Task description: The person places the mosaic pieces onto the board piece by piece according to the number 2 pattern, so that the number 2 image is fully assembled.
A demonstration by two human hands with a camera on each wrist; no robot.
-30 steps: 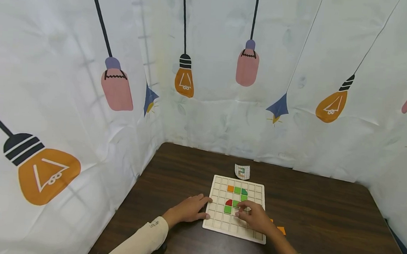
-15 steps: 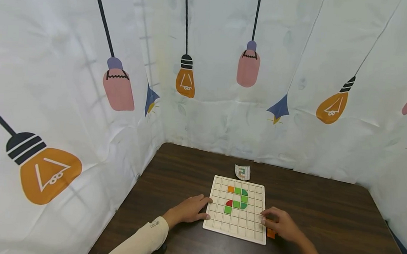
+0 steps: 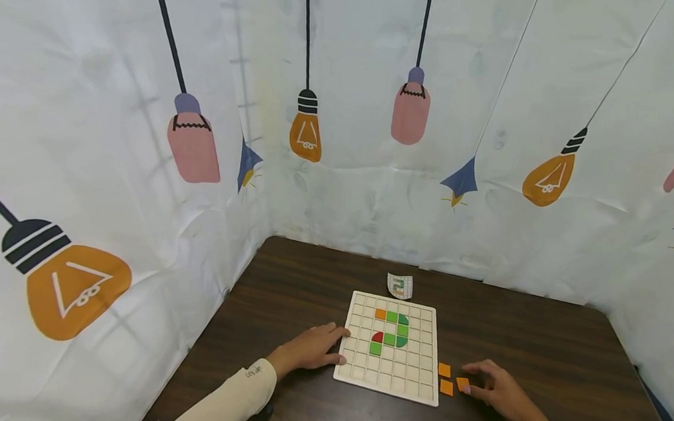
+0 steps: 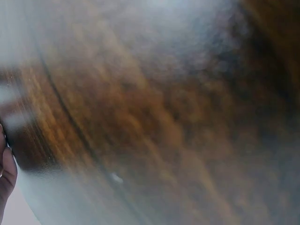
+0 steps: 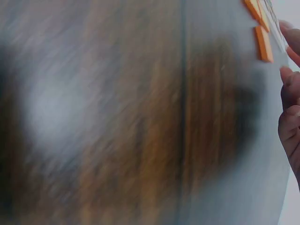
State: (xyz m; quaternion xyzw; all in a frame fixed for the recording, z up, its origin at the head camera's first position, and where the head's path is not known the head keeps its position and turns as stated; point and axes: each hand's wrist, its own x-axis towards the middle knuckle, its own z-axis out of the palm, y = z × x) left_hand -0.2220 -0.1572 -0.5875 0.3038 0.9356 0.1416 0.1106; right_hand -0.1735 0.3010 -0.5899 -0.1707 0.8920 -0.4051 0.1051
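Note:
A pale square grid board (image 3: 362, 366) lies on the table, bearing an orange tile (image 3: 379, 313), a red quarter-round tile (image 3: 377, 336), and several green tiles (image 3: 391, 316). Fingers and thumb extended, my left hand (image 3: 317, 346) rests at the board's left edge. My right hand (image 3: 500, 389) is at the right of the board, its thumb at or very near a loose orange tile (image 3: 462, 384); the fingers look spread apart. Two more orange tiles, one upper (image 3: 444, 370) and one lower (image 3: 446, 388), lie against the board's right side. The right wrist view shows orange tiles (image 5: 263, 44) beside the fingertips.
Behind the board lies a small curled paper card (image 3: 399, 286) with a printed grid pattern. Everything sits on a dark wooden table (image 3: 538, 339). White curtains (image 3: 349, 205) with lamp prints hang along the back and left side.
A dark green quarter-round tile now sits below the right column's green tile, where my right hand was. That hand has moved right, off the board, to the loose orange tiles. My left hand stays put.

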